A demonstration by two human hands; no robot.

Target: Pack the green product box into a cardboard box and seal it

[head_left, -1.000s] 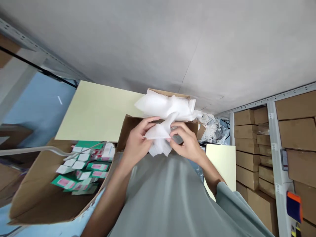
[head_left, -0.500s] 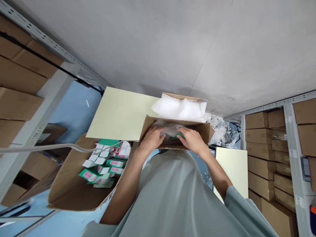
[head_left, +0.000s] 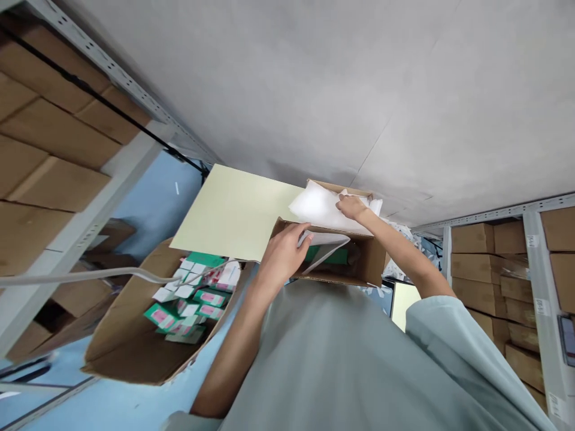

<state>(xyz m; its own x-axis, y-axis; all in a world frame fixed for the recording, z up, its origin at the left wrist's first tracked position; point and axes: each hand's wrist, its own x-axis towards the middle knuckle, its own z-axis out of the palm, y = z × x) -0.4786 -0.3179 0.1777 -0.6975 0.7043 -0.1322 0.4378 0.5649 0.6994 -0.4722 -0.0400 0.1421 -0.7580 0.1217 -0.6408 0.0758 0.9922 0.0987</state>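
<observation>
An open cardboard box point(head_left: 372, 263) sits just beyond my grey shirt. My left hand point(head_left: 284, 251) rests at its left rim, fingers curled on a pale sheet point(head_left: 326, 242) that slants across the opening. A green item point(head_left: 338, 256) shows under that sheet. Behind it stands a second cardboard box point(head_left: 335, 187) filled with white foam wrap point(head_left: 317, 206). My right hand point(head_left: 353, 207) reaches over the near box and pinches the top of the foam wrap.
A large open carton point(head_left: 121, 341) at the left holds several small green-and-pink boxes point(head_left: 193, 296). A grey cable point(head_left: 112, 274) runs over it. Pale yellow boards point(head_left: 233, 209) lie behind. Shelves of brown cartons stand at the right point(head_left: 485, 269) and left point(head_left: 49, 137).
Both hands first held crumpled foam, then pushed down into the near box. Now my right hand has reached out to the foam in the far box while my left holds the sheet. The view shifted left.
</observation>
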